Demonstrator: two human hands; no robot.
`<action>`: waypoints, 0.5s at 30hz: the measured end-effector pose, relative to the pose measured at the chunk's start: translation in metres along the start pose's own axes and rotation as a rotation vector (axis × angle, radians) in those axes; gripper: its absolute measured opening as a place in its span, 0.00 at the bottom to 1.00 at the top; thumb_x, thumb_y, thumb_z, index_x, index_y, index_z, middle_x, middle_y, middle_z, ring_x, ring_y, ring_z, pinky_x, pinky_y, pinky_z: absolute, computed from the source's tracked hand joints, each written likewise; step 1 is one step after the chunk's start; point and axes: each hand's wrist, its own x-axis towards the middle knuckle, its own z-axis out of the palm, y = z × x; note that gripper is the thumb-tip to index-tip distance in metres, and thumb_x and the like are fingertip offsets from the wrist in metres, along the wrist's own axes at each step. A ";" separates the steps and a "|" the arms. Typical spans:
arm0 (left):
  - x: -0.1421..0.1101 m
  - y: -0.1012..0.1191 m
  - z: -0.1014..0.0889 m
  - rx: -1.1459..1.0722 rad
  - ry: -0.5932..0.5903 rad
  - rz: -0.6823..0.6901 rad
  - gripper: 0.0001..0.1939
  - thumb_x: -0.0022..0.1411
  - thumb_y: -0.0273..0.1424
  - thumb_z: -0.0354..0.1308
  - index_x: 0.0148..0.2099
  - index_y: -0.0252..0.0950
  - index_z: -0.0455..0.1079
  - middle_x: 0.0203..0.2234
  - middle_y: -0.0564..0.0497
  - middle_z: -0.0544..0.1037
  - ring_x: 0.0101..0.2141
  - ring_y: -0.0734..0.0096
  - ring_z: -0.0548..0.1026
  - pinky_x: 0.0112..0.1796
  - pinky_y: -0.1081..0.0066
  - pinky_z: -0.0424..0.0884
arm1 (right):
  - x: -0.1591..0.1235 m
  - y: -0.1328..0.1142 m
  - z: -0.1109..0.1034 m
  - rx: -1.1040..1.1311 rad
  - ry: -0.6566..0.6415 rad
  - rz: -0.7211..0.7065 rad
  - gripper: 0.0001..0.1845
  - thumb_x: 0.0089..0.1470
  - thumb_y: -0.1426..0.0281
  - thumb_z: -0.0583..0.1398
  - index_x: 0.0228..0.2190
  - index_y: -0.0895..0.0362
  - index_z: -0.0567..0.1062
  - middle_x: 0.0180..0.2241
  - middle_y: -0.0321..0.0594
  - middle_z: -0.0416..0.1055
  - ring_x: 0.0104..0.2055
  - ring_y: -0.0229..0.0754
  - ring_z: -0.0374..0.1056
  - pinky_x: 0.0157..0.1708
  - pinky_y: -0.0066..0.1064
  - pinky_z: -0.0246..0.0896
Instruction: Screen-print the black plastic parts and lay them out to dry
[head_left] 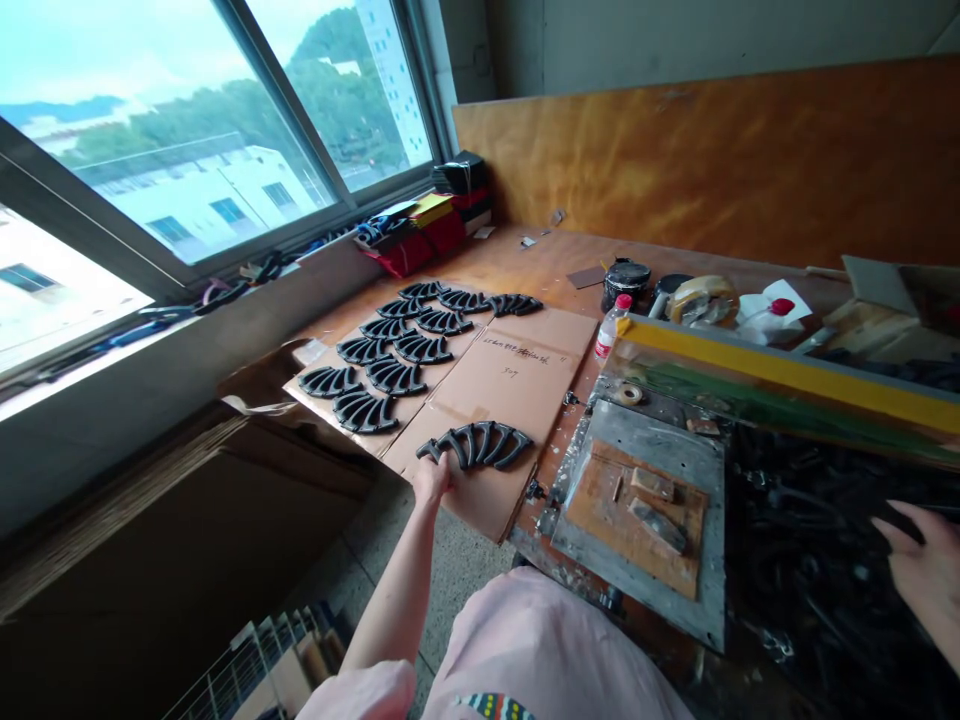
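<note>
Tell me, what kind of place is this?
Probably a workshop: fan-shaped black pieces are laid out on cardboard, a smeared black tub stands on the worktable, and there's a worn metal plate.

Cardboard sheet (469, 385): handwritten line (525, 352) toward its far right corner, dark ink, too small to read surely.
Number (509, 373) under that line: looks like 307, last digit maybe 9.
Bottle (613, 325), by the sheet's far right corner: red-and-white label (603, 345), print unreadable.
</note>
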 end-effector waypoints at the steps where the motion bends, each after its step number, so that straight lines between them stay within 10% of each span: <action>1: 0.001 0.001 -0.001 0.040 -0.005 -0.027 0.19 0.66 0.42 0.49 0.46 0.30 0.69 0.18 0.46 0.76 0.22 0.58 0.77 0.35 0.62 0.71 | -0.002 -0.019 -0.005 0.019 -0.009 -0.028 0.24 0.57 0.54 0.50 0.52 0.42 0.72 0.31 0.54 0.74 0.30 0.59 0.66 0.30 0.51 0.55; 9: 0.004 0.019 -0.003 0.261 -0.023 -0.102 0.26 0.62 0.49 0.50 0.47 0.29 0.67 0.27 0.35 0.79 0.38 0.44 0.78 0.43 0.53 0.67 | -0.031 -0.188 0.013 0.345 -0.229 -0.380 0.17 0.63 0.68 0.52 0.49 0.50 0.77 0.40 0.41 0.76 0.41 0.46 0.69 0.45 0.38 0.64; 15: -0.021 0.037 -0.023 0.286 -0.076 -0.023 0.25 0.63 0.50 0.49 0.41 0.31 0.70 0.19 0.43 0.75 0.28 0.52 0.78 0.36 0.58 0.69 | -0.045 -0.228 0.040 0.326 -0.268 -0.382 0.20 0.62 0.76 0.51 0.47 0.51 0.78 0.39 0.43 0.75 0.42 0.47 0.68 0.43 0.38 0.65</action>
